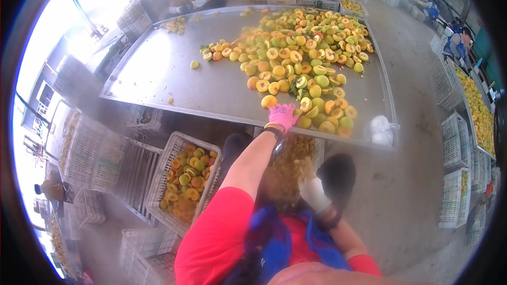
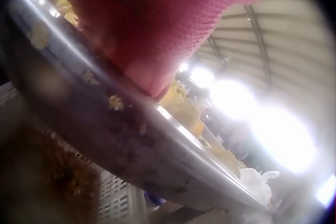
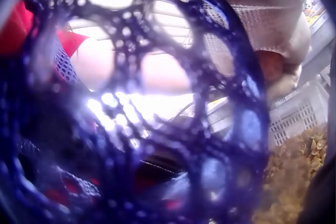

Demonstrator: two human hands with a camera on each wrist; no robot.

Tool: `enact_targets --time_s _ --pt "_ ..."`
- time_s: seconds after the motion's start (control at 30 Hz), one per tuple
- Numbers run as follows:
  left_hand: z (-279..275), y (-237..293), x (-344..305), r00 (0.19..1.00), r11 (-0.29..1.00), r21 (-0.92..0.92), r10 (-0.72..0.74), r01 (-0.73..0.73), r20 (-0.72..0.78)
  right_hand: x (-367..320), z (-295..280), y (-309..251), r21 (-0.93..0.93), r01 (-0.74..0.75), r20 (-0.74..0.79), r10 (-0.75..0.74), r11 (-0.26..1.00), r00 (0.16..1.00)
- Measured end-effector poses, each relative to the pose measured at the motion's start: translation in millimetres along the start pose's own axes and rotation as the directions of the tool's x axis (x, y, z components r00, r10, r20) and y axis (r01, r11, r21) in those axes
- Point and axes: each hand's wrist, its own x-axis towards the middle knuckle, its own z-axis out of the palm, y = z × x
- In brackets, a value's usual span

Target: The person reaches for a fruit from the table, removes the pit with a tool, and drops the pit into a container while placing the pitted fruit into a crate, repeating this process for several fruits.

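My left hand (image 1: 282, 117), in a pink glove, reaches over the near edge of a steel table (image 1: 174, 87), its fingers at the nearest fruit halves. An orange fruit half (image 1: 269, 101) lies right at the fingertips. The left wrist view has the pink glove (image 2: 152, 24) low at the rim. A large heap of halved yellow-green fruit (image 1: 285, 55) spreads beyond. My right hand (image 1: 312, 190), in a white glove, hovers blurred over a crate of brownish-yellow pieces (image 1: 288, 161) between my knees. A brownish patch (image 3: 271, 66) shows beside the white glove (image 3: 262, 19); I cannot tell whether it is held.
A crate of halved fruit (image 1: 187, 179) stands at my left knee. A white plastic bundle (image 1: 381, 131) sits at the table's right corner. Stacked crates (image 1: 455, 142) and another worker (image 1: 458, 45) are at right. Blue mesh (image 3: 126, 129) covers much of the right wrist view.
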Motion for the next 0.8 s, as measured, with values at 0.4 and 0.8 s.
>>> enact_targets --time_s 0.4,0.8 --pt "6.5 -7.5 7.1 0.999 0.999 -0.046 0.030 -0.029 0.018 10.2 23.7 31.9 -0.227 0.216 -0.072 -0.238 0.950 0.969" --pt "-74.4 19.2 -81.3 0.907 0.689 -0.653 0.016 -0.315 -0.421 21.2 -43.7 -28.6 0.602 -0.144 -0.117 0.265 0.786 0.957"
